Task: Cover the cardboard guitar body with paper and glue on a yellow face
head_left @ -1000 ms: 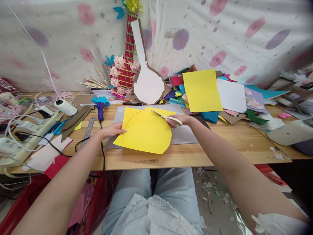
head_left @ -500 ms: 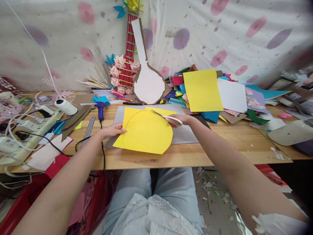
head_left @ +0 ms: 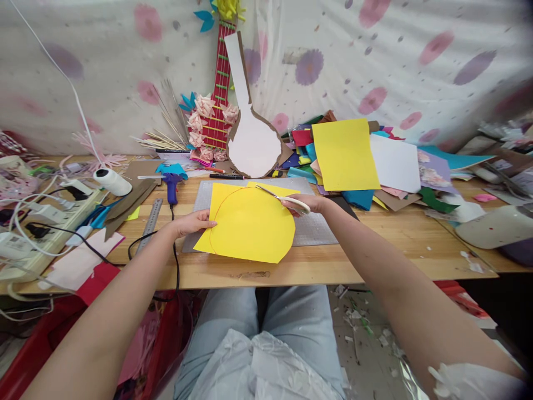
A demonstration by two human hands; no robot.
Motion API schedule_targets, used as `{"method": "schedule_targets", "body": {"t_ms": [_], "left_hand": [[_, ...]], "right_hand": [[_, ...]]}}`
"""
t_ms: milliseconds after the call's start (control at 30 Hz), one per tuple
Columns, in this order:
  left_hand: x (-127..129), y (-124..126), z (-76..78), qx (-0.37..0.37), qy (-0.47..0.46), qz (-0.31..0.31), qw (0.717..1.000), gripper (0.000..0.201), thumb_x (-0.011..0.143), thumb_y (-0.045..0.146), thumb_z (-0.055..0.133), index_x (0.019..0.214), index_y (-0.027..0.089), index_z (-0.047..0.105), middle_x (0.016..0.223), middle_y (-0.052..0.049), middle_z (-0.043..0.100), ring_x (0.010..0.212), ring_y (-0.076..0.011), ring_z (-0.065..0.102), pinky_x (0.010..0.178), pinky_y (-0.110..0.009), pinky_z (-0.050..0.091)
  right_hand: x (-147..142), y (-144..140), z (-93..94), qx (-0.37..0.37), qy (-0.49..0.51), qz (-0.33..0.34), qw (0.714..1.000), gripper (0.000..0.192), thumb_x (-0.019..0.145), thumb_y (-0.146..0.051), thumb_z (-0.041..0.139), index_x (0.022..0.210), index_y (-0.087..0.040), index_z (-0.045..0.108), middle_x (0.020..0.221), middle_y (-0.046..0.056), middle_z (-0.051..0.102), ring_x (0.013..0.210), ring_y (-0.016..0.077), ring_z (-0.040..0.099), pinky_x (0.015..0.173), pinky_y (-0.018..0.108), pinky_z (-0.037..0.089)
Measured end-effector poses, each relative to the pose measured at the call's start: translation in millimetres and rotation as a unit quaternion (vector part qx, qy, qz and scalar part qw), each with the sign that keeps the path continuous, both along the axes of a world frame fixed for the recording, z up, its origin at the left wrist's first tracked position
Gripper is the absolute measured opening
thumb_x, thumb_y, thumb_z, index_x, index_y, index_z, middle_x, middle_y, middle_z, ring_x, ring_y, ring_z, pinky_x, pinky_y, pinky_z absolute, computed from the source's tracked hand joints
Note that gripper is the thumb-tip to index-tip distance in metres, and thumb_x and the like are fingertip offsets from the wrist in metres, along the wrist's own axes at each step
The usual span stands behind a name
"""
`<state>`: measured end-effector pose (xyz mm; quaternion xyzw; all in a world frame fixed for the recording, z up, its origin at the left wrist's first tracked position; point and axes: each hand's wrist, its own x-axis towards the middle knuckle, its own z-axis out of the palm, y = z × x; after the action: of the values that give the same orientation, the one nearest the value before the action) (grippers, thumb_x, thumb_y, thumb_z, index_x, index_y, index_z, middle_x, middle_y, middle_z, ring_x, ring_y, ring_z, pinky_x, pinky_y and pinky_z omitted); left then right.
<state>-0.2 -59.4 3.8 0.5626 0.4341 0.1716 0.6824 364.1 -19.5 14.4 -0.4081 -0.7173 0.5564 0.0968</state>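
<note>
A sheet of yellow paper (head_left: 254,228), partly trimmed to a curve on its right side, is held over the grey cutting mat (head_left: 318,230). My left hand (head_left: 195,222) pinches its left edge between thumb and fingers. A thin red curved line runs across the paper's left and upper part. My right hand (head_left: 303,204) is closed round the handles of white-handled scissors (head_left: 287,199). The scissor blades point left at the paper's top edge, where the red line meets the cut. How far apart the blades are is hard to see.
Left of the mat lie a purple glue gun (head_left: 171,189), a steel ruler (head_left: 150,222) and a power strip (head_left: 62,230) with cables. A white guitar-shaped cutout (head_left: 255,145) leans at the back beside a flower-decorated red one (head_left: 214,128). Coloured sheets, including yellow (head_left: 346,155), pile up right.
Hardly anything differs. The yellow paper, both hands and the scissors keep nearly the same place, with only a very slight shift.
</note>
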Motion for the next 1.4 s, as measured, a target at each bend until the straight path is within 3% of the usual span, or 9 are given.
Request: {"method": "schedule_targets", "body": {"t_ms": [167, 900, 1400], "left_hand": [[-0.3, -0.9, 1.1, 0.005, -0.007, 0.001, 1.000, 0.060, 0.060, 0.037, 0.077, 0.114, 0.020, 0.057, 0.114, -0.009, 0.064, 0.092, -0.0198, 0.064, 0.082, -0.031, 0.051], [-5.4, 4.2, -4.1, -0.009, 0.010, -0.003, 1.000, 0.048, 0.064, 0.033, 0.074, 0.105, 0.016, 0.058, 0.101, -0.008, 0.068, 0.080, -0.0161, 0.063, 0.075, -0.031, 0.050], [-6.2, 3.8, -4.6, -0.001, 0.011, -0.004, 1.000, 0.048, 0.063, 0.034, 0.075, 0.103, 0.015, 0.057, 0.101, -0.008, 0.068, 0.082, -0.0166, 0.063, 0.079, -0.033, 0.049]], "right_hand": [[-0.6, -2.1, 3.0, -0.009, 0.021, 0.009, 1.000, 0.051, 0.072, -0.066, 0.054, 0.065, -0.017, 0.040, 0.055, -0.004, 0.040, 0.046, 0.0061, 0.039, 0.044, 0.021, 0.032], [-3.3, -3.8, 8.3, 0.042, -0.053, -0.007, 0.998, 0.048, 0.074, -0.065, 0.052, 0.074, -0.017, 0.045, 0.059, -0.002, 0.048, 0.051, 0.0084, 0.045, 0.045, 0.020, 0.034], [-3.0, -0.3, 3.5, -0.027, 0.011, -0.024, 0.999, 0.051, 0.067, -0.064, 0.061, 0.069, -0.018, 0.041, 0.054, -0.005, 0.040, 0.045, 0.0057, 0.038, 0.041, 0.021, 0.028]]}}
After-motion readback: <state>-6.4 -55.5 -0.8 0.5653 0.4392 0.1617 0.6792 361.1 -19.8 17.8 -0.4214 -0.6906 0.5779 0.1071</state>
